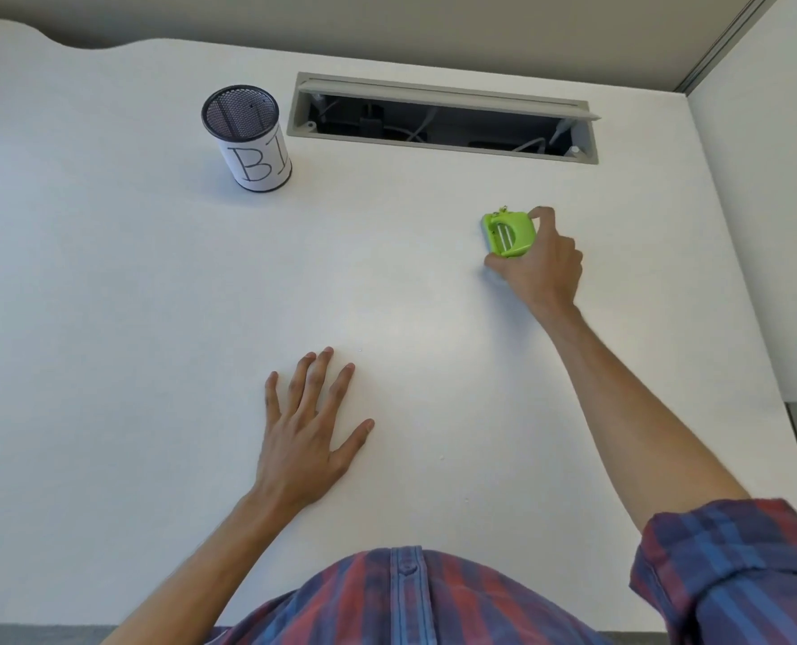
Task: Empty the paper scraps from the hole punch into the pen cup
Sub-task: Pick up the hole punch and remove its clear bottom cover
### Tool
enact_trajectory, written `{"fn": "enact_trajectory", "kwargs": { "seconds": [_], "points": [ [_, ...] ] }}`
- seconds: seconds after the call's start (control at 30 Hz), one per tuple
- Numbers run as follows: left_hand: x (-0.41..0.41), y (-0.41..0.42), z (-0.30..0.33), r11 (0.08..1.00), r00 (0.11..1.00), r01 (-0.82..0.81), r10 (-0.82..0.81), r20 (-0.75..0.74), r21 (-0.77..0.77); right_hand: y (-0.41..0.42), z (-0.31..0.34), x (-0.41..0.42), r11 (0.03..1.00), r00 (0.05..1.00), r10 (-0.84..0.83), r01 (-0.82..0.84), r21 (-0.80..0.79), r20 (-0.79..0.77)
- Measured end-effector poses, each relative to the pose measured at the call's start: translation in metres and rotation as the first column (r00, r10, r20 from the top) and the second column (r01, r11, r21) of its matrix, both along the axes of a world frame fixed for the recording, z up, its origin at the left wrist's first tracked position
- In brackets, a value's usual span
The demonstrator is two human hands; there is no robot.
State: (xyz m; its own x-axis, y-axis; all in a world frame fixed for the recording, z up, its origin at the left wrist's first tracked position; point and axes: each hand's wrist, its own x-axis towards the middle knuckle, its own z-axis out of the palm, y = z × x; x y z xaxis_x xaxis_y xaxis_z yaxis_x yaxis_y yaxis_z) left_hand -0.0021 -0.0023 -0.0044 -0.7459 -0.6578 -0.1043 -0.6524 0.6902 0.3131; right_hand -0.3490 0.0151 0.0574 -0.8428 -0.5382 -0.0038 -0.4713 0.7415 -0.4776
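Observation:
A small lime-green hole punch point(508, 234) sits on the white desk at the right. My right hand point(538, 265) reaches out over it, thumb and fingers closed around its sides. The pen cup point(247, 138), black mesh wrapped in white paper lettered "BI", stands upright at the far left of the desk, well away from the punch. I see nothing inside the cup from here. My left hand point(310, 428) lies flat on the desk near me, fingers spread, holding nothing.
A long open cable slot point(443, 117) with a raised grey lid runs along the desk's back, to the right of the cup. A white partition wall point(759, 225) borders the desk on the right. The desk surface point(131, 318) is white.

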Motion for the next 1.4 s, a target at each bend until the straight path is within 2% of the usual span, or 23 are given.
{"fn": "enact_trajectory", "kwargs": {
  "seconds": [0.23, 0.37, 0.43, 0.53, 0.63, 0.9, 0.97, 1.03, 1.13, 1.27, 1.33, 1.4],
  "points": [
    [-0.001, 0.001, 0.002, 1.0, 0.999, -0.011, 0.012, -0.04, 0.027, 0.032, -0.004, 0.054, 0.999, 0.999, 0.024, -0.023, -0.023, 0.047],
    [-0.005, 0.002, 0.007, 0.999, 0.999, -0.021, 0.023, -0.049, 0.039, 0.048, 0.001, 0.079, 0.977, 0.959, -0.058, 0.112, -0.182, 0.279],
    [-0.007, 0.003, 0.01, 0.999, 0.998, -0.024, 0.027, -0.064, 0.04, 0.055, 0.003, 0.093, 0.948, 0.899, -0.076, 0.199, -0.249, 0.431],
    [-0.013, 0.004, 0.018, 0.999, 0.994, -0.018, 0.022, -0.109, 0.033, 0.065, 0.004, 0.114, 0.897, 0.759, -0.016, 0.299, -0.326, 0.651],
    [-0.02, 0.006, 0.026, 0.999, 0.984, -0.013, 0.021, -0.179, 0.047, 0.073, 0.013, 0.135, 0.866, 0.621, 0.053, 0.361, -0.345, 0.782],
    [-0.035, 0.016, 0.05, 0.979, 0.952, -0.04, 0.099, -0.291, 0.202, 0.09, 0.025, 0.168, 0.85, 0.346, 0.221, 0.39, -0.354, 0.912],
    [-0.036, 0.017, 0.057, 0.981, 0.952, -0.031, 0.087, -0.294, 0.192, 0.092, 0.028, 0.172, 0.822, 0.259, 0.291, 0.425, -0.379, 0.921],
    [-0.038, 0.017, 0.066, 0.967, 0.951, -0.038, 0.112, -0.288, 0.252, 0.094, 0.033, 0.175, 0.787, 0.194, 0.336, 0.481, -0.388, 0.922],
    [-0.042, 0.016, 0.073, 0.863, 0.914, -0.029, 0.228, -0.336, 0.505, 0.094, 0.036, 0.181, 0.746, 0.11, 0.384, 0.548, -0.378, 0.917],
    [-0.048, 0.018, 0.084, 0.586, 0.803, 0.123, 0.415, -0.427, 0.801, 0.095, 0.041, 0.188, 0.72, 0.046, 0.439, 0.579, -0.382, 0.897],
    [-0.048, 0.019, 0.092, 0.466, 0.782, 0.165, 0.475, -0.403, 0.869, 0.096, 0.044, 0.19, 0.72, 0.042, 0.451, 0.574, -0.391, 0.892],
    [-0.049, 0.018, 0.095, 0.41, 0.772, 0.187, 0.501, -0.392, 0.893, 0.096, 0.047, 0.191, 0.732, 0.055, 0.446, 0.551, -0.4, 0.893]
  ]
}}
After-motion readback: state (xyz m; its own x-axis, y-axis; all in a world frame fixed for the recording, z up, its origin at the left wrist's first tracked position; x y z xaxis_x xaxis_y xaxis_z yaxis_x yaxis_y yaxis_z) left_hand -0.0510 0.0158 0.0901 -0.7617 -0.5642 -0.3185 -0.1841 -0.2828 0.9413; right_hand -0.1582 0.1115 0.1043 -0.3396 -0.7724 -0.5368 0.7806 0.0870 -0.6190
